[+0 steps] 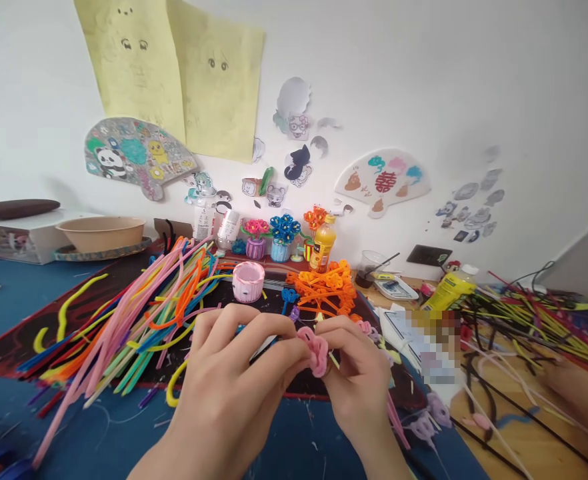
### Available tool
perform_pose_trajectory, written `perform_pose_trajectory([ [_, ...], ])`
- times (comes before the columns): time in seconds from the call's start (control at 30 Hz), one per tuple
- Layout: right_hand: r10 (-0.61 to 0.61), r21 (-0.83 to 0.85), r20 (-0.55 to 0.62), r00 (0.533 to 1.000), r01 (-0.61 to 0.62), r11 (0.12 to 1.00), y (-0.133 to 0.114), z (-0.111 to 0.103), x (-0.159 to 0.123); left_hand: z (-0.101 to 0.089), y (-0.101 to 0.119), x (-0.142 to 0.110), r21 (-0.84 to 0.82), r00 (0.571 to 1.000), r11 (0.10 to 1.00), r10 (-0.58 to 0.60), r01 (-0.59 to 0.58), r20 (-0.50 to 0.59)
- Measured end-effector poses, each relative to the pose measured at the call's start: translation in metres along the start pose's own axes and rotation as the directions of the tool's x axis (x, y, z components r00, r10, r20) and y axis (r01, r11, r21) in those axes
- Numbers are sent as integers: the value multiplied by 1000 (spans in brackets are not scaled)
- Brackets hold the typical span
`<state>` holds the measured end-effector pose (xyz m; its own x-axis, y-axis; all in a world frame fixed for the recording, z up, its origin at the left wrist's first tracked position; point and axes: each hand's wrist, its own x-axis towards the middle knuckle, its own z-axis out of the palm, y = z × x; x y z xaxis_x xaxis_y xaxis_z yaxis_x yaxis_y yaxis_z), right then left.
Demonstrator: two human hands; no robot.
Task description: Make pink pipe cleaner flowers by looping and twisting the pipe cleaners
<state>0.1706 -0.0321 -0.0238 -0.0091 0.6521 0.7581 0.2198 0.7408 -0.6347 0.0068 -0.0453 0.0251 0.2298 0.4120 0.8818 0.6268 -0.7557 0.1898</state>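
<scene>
Between my two hands is a pink pipe cleaner (316, 352) bent into small loops. My left hand (247, 370) pinches its left side with thumb and forefinger. From the other side my right hand (357, 377) grips it, fingers curled; a pale stem shows by the fingertips. Beyond my hands stands a small pink pot (249, 281) wrapped in pipe cleaner. Blue pipe-cleaner loops (289, 295) lie just past my fingers, with a heap of orange pipe-cleaner flowers (331, 287) to their right.
Loose coloured pipe cleaners (139, 300) spread over the dark mat at left. Finished flower pots (281, 248) and an orange drink bottle (323, 243) line the wall. At right are a cup (371, 265), a yellow bottle (451, 287) and another person's hand (571, 383).
</scene>
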Motion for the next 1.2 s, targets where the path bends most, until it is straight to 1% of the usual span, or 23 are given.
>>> perform_pose_trajectory([
  [0.07, -17, -18, 2, 1000, 17, 1000, -1, 0, -1, 0, -1, 0, 4, 1000, 1000, 7, -7, -6],
  [0.2, -14, -17, -8, 1000, 13, 1000, -5, 0, 0, -1, -1, 1, 3, 999, 1000, 19, -19, 49],
  [0.3, -11, -9, 6, 1000, 11, 1000, -8, 2, 1, -2, -2, 2, 1, 999, 1000, 20, -20, 28],
  [0.4, -6, 9, 27, 1000, 6, 1000, -8, 3, 2, -3, -3, 1, -1, 997, 999, 43, -43, 69],
  [0.47, 2, 24, 6, 1000, -2, 1000, -7, 3, 3, -3, -3, 1, -10, 998, 999, 35, -34, 51],
  [0.53, 27, 36, -38, 999, -26, 999, -5, 2, 3, -3, -3, -1, -22, 999, 999, 33, -33, 19],
  [0.6, 65, 50, -75, 995, -61, 997, -3, 2, 3, -3, -3, -2, -35, 998, 998, 60, -59, 25],
  [0.7, 120, 108, -87, 989, -111, 988, -3, 2, 2, -5, -2, -3, -77, 995, 993, 95, -92, 33],
  [0.8, 191, 205, -69, 979, -174, 963, -1, 3, 2, -9, -2, -1, -96, 998, 994, 56, -56, 2],
  [0.9, 241, 288, -20, 970, -225, 931, 0, 3, 2, -9, -3, 2, -64, 999, 997, 33, -32, 16],
  [0.97, 237, 300, 8, 972, -228, 926, 0, 3, 2, -7, -3, 3, -49, 998, 998, 48, -47, 27],
  [1.1, 200, 249, 47, 979, -205, 946, -2, 2, 4, 0, -1, 1, -23, 996, 996, 88, -88, 0],
  [1.2, 182, 245, 77, 980, -195, 950, -3, 1, 4, 1, 1, -1, 23, 991, 991, 134, -133, -19],
])
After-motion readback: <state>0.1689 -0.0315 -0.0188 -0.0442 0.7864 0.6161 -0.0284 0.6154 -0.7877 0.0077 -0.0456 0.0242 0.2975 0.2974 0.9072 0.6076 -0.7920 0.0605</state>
